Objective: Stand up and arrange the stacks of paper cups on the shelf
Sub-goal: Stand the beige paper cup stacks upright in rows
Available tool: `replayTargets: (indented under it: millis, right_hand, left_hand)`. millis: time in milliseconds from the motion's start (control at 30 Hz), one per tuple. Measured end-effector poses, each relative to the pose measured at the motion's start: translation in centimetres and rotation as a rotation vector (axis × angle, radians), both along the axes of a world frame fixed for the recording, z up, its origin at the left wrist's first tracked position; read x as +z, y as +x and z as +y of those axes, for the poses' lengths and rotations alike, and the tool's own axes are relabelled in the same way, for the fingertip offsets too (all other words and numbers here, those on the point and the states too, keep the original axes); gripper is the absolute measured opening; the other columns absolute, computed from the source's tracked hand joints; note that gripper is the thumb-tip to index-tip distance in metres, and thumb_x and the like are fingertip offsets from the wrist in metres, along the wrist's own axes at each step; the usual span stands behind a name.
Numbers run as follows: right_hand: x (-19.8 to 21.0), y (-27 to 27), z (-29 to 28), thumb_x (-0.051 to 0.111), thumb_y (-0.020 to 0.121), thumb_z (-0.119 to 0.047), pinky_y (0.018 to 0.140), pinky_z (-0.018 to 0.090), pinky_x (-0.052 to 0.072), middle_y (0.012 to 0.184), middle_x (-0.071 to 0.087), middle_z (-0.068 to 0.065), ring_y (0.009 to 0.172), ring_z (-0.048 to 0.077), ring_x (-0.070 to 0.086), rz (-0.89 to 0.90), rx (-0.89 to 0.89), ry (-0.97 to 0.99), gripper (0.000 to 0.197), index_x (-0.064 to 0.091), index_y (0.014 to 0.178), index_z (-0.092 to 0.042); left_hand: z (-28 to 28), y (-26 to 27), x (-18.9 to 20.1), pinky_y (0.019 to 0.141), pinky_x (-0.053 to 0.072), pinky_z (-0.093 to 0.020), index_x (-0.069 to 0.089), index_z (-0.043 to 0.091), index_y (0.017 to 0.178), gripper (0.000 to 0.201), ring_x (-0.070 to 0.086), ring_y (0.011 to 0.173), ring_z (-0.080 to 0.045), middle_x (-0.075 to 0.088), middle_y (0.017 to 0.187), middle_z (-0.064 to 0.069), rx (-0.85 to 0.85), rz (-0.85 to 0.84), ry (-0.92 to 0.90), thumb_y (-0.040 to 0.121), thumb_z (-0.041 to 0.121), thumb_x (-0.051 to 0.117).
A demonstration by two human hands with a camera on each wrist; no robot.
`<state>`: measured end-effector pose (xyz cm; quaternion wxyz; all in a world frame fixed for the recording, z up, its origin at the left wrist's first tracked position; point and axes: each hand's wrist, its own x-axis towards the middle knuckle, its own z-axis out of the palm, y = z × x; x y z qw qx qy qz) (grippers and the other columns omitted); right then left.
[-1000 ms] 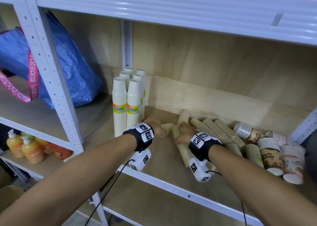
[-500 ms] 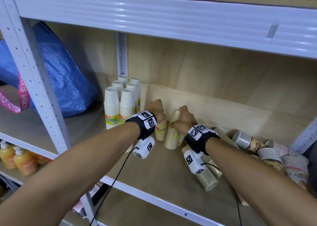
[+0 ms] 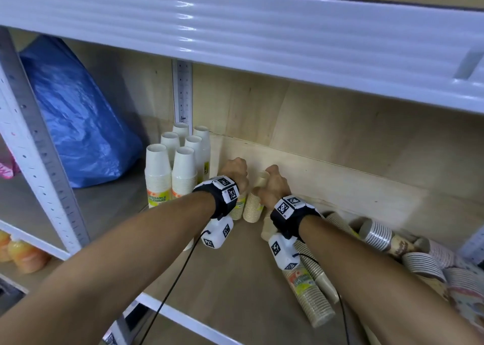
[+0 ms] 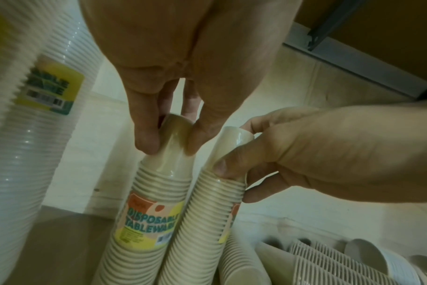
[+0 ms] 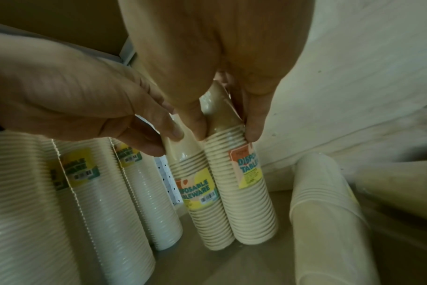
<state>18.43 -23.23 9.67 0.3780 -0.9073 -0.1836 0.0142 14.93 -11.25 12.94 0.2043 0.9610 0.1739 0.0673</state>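
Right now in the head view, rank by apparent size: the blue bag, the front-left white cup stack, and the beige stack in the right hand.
1. blue bag
2. front-left white cup stack
3. beige stack in the right hand, partly hidden, so unsure.

Six upright cup stacks [image 3: 172,171] stand at the shelf's [image 3: 222,287] back left. Two held stacks [image 3: 247,205] stand just right of them. Toppled stacks [image 3: 311,292] lie further right. A bag [image 3: 78,124] sits in the left bay.
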Motion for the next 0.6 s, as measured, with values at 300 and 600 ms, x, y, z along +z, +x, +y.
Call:
replayTargets:
  millis: [300, 600]
  right_hand:
    - [-1.3, 0.9, 0.9, 0.069, 0.078, -0.014, 0.076, 0.048, 0.058, 0.106, 0.058, 0.003, 0.097, 0.034, 0.064, 0.012, 0.017, -0.026, 0.043, 0.037, 0.105, -0.020]
    - [0.9, 2.0, 0.4, 0.065, 0.083, -0.022, 0.090, 0.026, 0.046, 0.134, 0.058, 0.006, 0.119, 0.025, 0.056, -0.072, 0.185, -0.194, 0.052, 0.052, 0.133, -0.022]
  left_hand:
    - [0.7, 0.8, -0.8, 0.080, 0.055, -0.027, 0.067, 0.005, 0.110, 0.028, 0.064, 0.105, -0.024, 0.066, 0.116, -0.008, 0.014, 0.032, -0.015, 0.084, -0.001, 0.060]
    - [1.0, 1.1, -1.1, 0.094, 0.052, -0.028, 0.064, 0.007, 0.121, 0.036, 0.057, 0.119, -0.022, 0.059, 0.130, -0.005, 0.033, -0.002, -0.020, 0.087, -0.001, 0.058]
